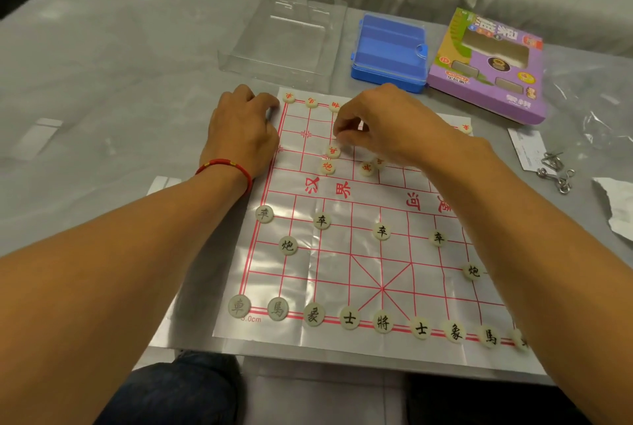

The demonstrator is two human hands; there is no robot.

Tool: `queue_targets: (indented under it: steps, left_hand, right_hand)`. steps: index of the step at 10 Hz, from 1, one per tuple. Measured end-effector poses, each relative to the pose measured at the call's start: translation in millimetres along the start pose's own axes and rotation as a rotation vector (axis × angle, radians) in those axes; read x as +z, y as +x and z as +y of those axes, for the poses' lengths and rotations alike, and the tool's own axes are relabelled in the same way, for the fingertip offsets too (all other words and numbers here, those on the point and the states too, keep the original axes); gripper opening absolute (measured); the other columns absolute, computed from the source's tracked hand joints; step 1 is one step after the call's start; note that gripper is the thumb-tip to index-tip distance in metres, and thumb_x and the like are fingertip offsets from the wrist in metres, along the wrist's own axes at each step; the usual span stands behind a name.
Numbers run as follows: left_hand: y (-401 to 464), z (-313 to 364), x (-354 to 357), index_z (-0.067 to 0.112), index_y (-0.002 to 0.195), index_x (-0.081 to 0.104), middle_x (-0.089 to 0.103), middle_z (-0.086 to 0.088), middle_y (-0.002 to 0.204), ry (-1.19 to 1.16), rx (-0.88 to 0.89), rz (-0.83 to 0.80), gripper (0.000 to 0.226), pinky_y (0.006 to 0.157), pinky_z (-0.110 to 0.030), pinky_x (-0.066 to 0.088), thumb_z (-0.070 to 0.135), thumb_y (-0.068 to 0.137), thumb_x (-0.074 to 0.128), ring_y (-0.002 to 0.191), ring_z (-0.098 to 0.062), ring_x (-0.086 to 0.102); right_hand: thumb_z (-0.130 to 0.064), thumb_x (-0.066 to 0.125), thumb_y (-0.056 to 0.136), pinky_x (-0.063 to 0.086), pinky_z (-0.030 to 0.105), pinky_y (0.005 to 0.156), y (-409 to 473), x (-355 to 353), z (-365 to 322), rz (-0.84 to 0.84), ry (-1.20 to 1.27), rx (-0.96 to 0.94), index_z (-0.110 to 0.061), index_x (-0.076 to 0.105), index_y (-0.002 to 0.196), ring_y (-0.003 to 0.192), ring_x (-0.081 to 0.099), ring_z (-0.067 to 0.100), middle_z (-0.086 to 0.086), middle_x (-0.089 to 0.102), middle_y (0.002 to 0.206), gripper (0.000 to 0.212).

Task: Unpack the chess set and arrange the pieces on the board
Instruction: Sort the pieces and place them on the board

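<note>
- While my right hand (380,123) hovered over the far half of the board (346,263), its fingertips were curled down near a red-lettered piece (333,150); whether they pinched anything I could not tell.
- My left hand (241,130), a red cord bracelet (224,168) at its wrist, rested at the far left edge of the board with the fingers curled, holding nothing I could make out.
- By my reckoning the near side was almost done: a full back row of black-lettered pieces (349,318) sat along the near line, with two cannons marked 炮 and four soldiers marked 卒 ahead of them. A fifth soldier, if placed, was hidden under my right arm.
- I judged the far side roughly half done: three red pieces stood on the far back line at left and one at the far right corner (466,127), while a few more sat loose near the river and looked yet to be placed.
- Legible writing: 汉界 and 河 in red across the river, and "0cm" printed at the near left corner.
- Unpacking looked complete: the clear plastic tray (284,34), the blue case (388,51) and the purple box (486,65) lay beyond the board; the box lettering was too blurred to read.
</note>
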State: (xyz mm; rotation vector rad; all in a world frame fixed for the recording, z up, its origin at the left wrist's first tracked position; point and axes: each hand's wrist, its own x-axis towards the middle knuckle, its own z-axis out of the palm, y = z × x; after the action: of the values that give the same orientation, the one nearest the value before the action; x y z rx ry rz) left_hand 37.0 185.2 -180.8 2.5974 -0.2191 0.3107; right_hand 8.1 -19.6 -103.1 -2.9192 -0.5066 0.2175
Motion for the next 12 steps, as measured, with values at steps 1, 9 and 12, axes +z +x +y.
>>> queue_targets:
  steps: [1,9,12]
  left_hand:
    - [0.0,0.5,-0.6,0.017,0.132,0.058,0.056,-0.011,0.115,-0.001,-0.002,0.002,0.037,0.093,-0.035,0.044,0.033,0.1,0.049,0.108,-0.028,0.05]
    - [-1.1,5.1,-3.5,0.017,0.132,0.058,0.056,-0.013,0.115,0.017,-0.012,-0.002,0.035,0.095,-0.039,0.045,0.027,0.099,0.051,0.11,-0.03,0.05]
    - [-1.8,5.5,-3.2,0.017,0.133,0.057,0.056,-0.012,0.117,0.017,-0.021,-0.015,0.036,0.096,-0.039,0.045,0.029,0.1,0.049,0.111,-0.03,0.049]
  right_hand:
    - [-0.033,0.067,0.091,0.053,0.034,0.09,2.5,4.2,-1.0,-0.023,0.0,0.006,-0.023,0.07,0.116,0.097,0.062,0.016,0.0,0.07,0.11,0.026]
    - [-0.028,0.071,0.09,0.046,0.019,0.071,-33.1,-19.8,37.5,-0.011,-0.037,0.026,-0.025,0.072,0.108,0.078,0.056,0.002,-0.008,0.07,0.101,0.018]
    - [-0.045,0.072,0.086,0.048,0.026,0.074,-35.8,-2.1,18.8,-0.093,-0.151,-0.069,-0.029,0.068,0.116,0.091,0.054,0.011,-0.009,0.059,0.104,0.035]
